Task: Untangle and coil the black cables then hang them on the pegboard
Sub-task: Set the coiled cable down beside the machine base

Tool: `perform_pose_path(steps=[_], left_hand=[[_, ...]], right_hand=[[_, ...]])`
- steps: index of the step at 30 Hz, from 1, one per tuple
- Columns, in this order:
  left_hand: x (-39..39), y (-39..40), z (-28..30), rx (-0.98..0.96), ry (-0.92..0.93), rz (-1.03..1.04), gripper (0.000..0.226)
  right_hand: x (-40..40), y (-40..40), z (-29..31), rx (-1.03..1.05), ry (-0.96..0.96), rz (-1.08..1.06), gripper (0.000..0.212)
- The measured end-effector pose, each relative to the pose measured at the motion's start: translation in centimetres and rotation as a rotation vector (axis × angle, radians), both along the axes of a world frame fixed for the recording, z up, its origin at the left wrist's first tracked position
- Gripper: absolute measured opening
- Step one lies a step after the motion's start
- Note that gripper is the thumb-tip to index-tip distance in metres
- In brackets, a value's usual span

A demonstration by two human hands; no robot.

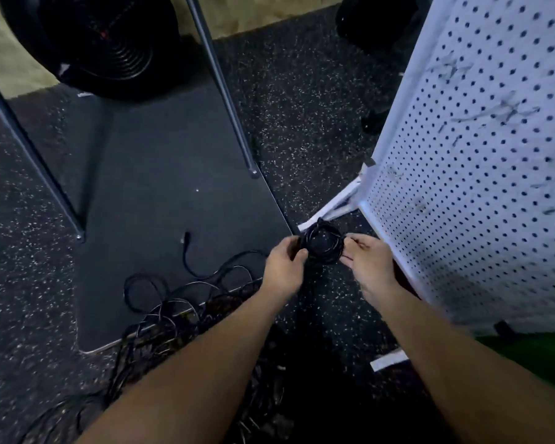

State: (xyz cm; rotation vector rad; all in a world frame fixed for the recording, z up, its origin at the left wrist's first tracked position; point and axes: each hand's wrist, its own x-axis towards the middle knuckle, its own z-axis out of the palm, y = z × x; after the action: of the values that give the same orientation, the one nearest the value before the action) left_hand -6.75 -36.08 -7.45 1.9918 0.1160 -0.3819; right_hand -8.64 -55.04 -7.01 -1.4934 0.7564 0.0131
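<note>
Cables are what you are dealing with, and one of them is already wound into a small black coil (pixel 322 246) that you hold up between both hands, just right of the frame's centre. Your left hand (pixel 284 267) grips the coil's left edge, its fingers curled round the loops with the thumb on the near side. Your right hand (pixel 367 261) meets the coil's right edge, fingers bent and pinching the strands there, though blur hides how tightly. The coil hangs above the speckled dark floor (pixel 305 100), just beside the lower left corner of the white pegboard (pixel 481 174), which fills the right side of the frame and stands on a white foot (pixel 337 205). Several metal hooks (pixel 507 112) show on the board's face, blurred. The rest of the black cables (pixel 180 312) lie in a loose tangle at lower left, partly on the floor and partly over the near edge of a dark mat (pixel 161 187); one plug end (pixel 186 237) reaches up onto the mat. Two grey metal legs (pixel 225 91) cross the upper left of the frame, and a round black fan (pixel 93 43) sits in the upper left corner
</note>
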Motion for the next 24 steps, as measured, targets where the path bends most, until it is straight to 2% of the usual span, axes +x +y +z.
perform_pose_path(steps=[3,6,10,14,18,21,24], left_hand=[[1.9,-1.3,-4.0,0.030,0.064,-0.039,0.028],[3.2,-2.3,-6.5,0.065,0.112,-0.052,0.048],[3.3,-3.8,-6.0,0.053,0.160,-0.091,0.064],[2.6,-4.1,-5.2,0.137,0.133,-0.148,0.074],[2.6,-2.9,-5.0,0.093,0.071,-0.136,0.065],[1.8,-0.9,-3.9,0.094,0.013,-0.169,0.055],[0.3,1.7,-1.8,0.103,-0.079,-0.175,0.040]], right_hand=[[1.9,-1.2,-3.4,-0.036,0.033,0.025,0.014],[3.4,-2.1,-5.8,-0.078,0.032,0.036,0.019],[4.7,-3.3,-8.0,-0.168,0.058,0.103,0.026],[4.3,-3.7,-7.9,-0.223,0.082,0.223,0.040],[3.5,-3.7,-6.0,-0.404,0.077,0.315,0.052],[2.2,-3.0,-4.0,-0.635,-0.006,0.319,0.038],[0.7,-1.0,-1.7,-0.655,-0.127,0.396,0.023]])
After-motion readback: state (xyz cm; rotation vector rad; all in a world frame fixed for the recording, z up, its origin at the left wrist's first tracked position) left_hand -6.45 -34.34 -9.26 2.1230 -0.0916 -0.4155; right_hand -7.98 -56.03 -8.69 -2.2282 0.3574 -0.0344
